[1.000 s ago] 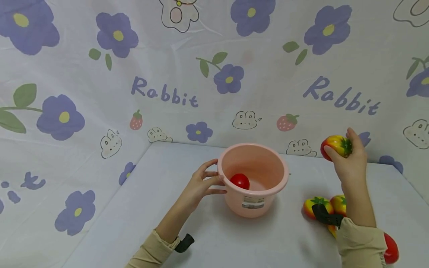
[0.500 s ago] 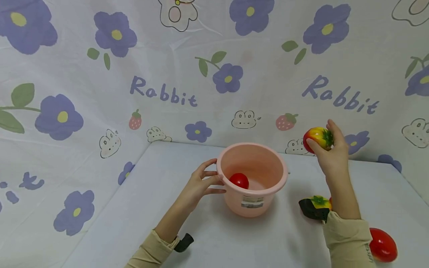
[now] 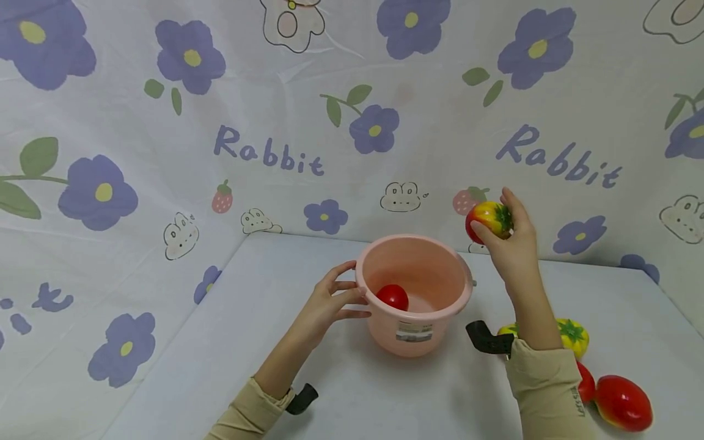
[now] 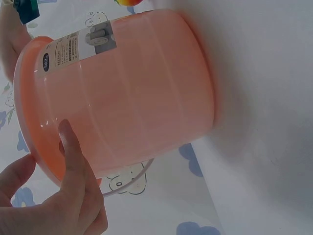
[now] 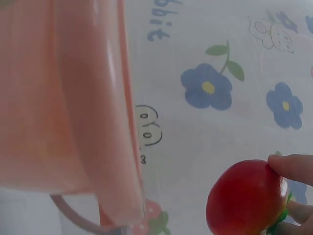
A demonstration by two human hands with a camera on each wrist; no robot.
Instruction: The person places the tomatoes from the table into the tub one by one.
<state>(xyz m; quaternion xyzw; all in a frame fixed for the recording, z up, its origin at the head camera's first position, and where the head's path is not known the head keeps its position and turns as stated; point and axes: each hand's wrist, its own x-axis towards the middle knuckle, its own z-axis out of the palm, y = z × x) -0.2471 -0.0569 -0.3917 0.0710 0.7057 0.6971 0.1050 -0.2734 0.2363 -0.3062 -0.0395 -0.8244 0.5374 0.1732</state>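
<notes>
A pink plastic bucket (image 3: 379,333) stands upright on the table. Inside lies a round red toy fruit (image 3: 393,297), against the left part of the wall. My left hand (image 3: 324,305) holds the bucket's left side, its thumb (image 4: 19,174) at the rim and its fingers lower on the outer wall. Up in the air, right of the bucket and above rim height, my right hand (image 3: 513,247) pinches a red-and-yellow toy fruit (image 3: 485,221) with a green leafy cap. The right wrist view shows that fruit's smooth red end facing the bucket rim.
Two yellow-topped toy fruits lie right of the bucket, one (image 3: 574,335) partly behind the right forearm. Nearer, two red toy fruits (image 3: 624,402) sit beside the right sleeve. A printed cloth (image 3: 440,122) hangs behind the white table (image 3: 264,263).
My right hand has carried the red-and-yellow toy fruit left and slightly up, toward the bucket. More of the fruits on the right now show. The left hand and bucket stay put.
</notes>
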